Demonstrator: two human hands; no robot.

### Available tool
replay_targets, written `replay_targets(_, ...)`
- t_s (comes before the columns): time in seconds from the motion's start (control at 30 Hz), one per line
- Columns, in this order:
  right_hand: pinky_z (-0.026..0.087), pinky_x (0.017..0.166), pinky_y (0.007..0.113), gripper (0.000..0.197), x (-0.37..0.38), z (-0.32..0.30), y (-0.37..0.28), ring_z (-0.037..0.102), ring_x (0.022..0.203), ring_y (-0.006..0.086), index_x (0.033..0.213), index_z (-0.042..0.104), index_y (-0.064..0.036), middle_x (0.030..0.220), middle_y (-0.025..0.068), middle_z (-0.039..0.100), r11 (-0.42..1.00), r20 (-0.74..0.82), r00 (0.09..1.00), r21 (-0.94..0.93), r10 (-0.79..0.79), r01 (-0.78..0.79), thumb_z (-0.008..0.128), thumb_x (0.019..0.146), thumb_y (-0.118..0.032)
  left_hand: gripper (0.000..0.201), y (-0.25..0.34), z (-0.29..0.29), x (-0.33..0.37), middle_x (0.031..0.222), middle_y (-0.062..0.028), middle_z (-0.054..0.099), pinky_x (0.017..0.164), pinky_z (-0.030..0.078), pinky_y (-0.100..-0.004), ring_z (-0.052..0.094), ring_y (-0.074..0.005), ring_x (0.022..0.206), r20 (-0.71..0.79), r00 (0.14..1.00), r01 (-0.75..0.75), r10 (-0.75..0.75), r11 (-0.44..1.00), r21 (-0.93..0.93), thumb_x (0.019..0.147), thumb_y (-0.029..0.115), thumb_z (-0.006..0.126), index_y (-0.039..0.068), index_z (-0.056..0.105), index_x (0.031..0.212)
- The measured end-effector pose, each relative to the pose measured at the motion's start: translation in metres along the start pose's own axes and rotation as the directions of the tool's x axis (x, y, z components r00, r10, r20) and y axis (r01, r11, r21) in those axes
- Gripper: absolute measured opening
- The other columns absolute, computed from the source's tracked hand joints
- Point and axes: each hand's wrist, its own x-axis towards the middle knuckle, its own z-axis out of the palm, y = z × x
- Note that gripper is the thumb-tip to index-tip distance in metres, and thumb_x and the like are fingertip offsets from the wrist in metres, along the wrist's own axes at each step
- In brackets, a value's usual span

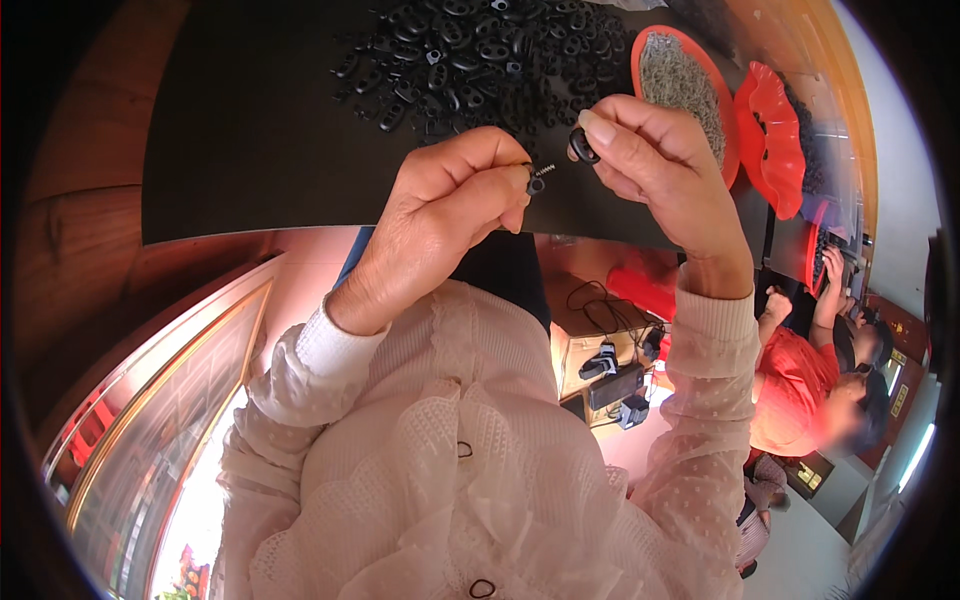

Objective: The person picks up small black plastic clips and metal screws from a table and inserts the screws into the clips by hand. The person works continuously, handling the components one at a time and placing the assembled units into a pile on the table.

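**Two hands join a spring piece to a black plastic part over a dark table**

The table (250,130) is covered by a flat black mat, with warm wooden edging showing at 9 and 1 o'clock. A heap of black plastic parts (480,55) lies at 12 o'clock. At 1 o'clock sits a round red tray (690,55) filled with small grey metal springs; just beside it, toward 2 o'clock, is a second red dish with a wavy rim (770,140) holding dark pieces.

The left hand (440,220) pinches a small black piece with a short spring (538,178) between thumb and fingertips, grip narrow. The right hand (650,170) holds a black plastic part (582,148) in a tight thumb-and-finger grip, just beside the spring piece. Both are held above the mat near its edge, at centre.

At 4 o'clock another person in a red top (790,385) works at their own red tray. Between them lie black cables and small devices.
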Motion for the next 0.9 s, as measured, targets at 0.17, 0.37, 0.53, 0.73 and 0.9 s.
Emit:
replay_targets(0.17,0.03,0.05,0.02,0.029,-0.003,0.009,-0.001,0.039,0.058,0.0015,0.078,0.061,-0.0024,0.063,-0.0054,0.048,1.0,-0.009,1.0,-0.024,0.008,-0.008,0.058,0.094,-0.027,0.013,-0.003,0.001,0.001,0.067,-0.0017,0.057,0.049,0.029,-0.0196,0.036,-0.0021,0.052,-0.007,0.997,-0.082,0.083,0.991,0.103,0.091,0.006,0.048,0.002,0.058,0.084)
replay_targets(0.37,0.029,0.048,0.021,0.028,-0.005,0.012,0.0,0.038,0.056,0.0017,0.078,0.061,-0.0021,0.062,-0.0054,0.048,0.996,-0.01,1.0,-0.085,-0.027,0.026,0.058,0.094,-0.025,0.014,-0.005,0.002,0.001,0.066,-0.0012,0.056,0.048,0.028,-0.0195,0.035,-0.0017,0.052,-0.012,0.995,-0.097,0.099,0.988,0.12,0.091,0.007,0.049,0.003,0.058,0.082)
replay_targets(0.53,0.029,0.048,0.021,0.027,-0.006,0.014,-0.001,0.038,0.056,0.0017,0.079,0.06,-0.002,0.061,-0.0055,0.047,0.995,-0.023,0.999,-0.095,-0.04,0.037,0.058,0.094,-0.024,0.013,-0.005,0.003,0.001,0.065,-0.0008,0.056,0.048,0.027,-0.0193,0.035,-0.0012,0.052,-0.015,0.994,-0.104,0.106,0.986,0.127,0.091,0.006,0.05,0.003,0.059,0.083)
replay_targets(0.73,0.029,0.048,0.022,0.026,-0.005,0.018,0.004,0.038,0.056,0.0019,0.078,0.059,-0.0014,0.061,-0.0062,0.046,0.981,-0.055,0.99,-0.152,-0.127,0.117,0.059,0.093,-0.022,0.013,-0.006,0.003,0.0,0.065,-0.0001,0.056,0.047,0.026,-0.0191,0.035,-0.0006,0.052,-0.019,0.996,-0.087,0.091,0.987,0.138,0.091,0.006,0.05,0.003,0.059,0.082)
replay_targets(0.9,0.029,0.049,0.023,0.025,-0.006,0.021,0.005,0.036,0.057,0.0022,0.077,0.058,-0.0005,0.061,-0.0063,0.043,0.981,-0.049,0.988,-0.142,-0.144,0.136,0.059,0.093,-0.02,0.013,-0.006,0.004,0.0,0.066,0.0001,0.056,0.047,0.026,-0.0189,0.034,-0.0006,0.052,-0.018,0.994,-0.101,0.105,0.985,0.138,0.091,0.007,0.05,0.003,0.059,0.082)
